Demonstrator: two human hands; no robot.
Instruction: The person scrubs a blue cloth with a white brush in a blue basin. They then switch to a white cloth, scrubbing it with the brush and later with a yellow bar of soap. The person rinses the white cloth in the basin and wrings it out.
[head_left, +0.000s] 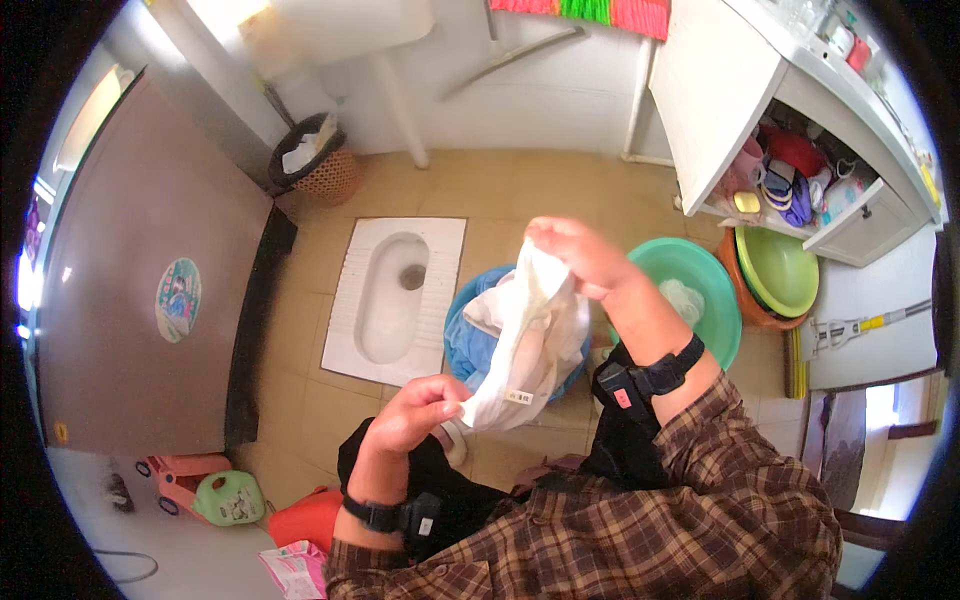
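Observation:
A white cloth garment (551, 322) with a small written tag hangs between my hands, over a blue basin (454, 341). My left hand (424, 409) pinches its lower-left edge between thumb and fingers. My right hand (577, 255), slightly blurred, grips the upper edge. Blue cloth (471, 345) lies in the basin, partly hidden by the garment. To the right, partly behind my right forearm, stands a green basin (724, 300) with a whitish mesh-like bundle (681, 301) inside.
A squat toilet (394, 300) is set in the floor left of the blue basin. Behind it stands a wicker waste basket (326, 176). Stacked basins (780, 270) sit at right, below an open cabinet (862, 150). A green jug (229, 499) and a red container (307, 517) are at lower left.

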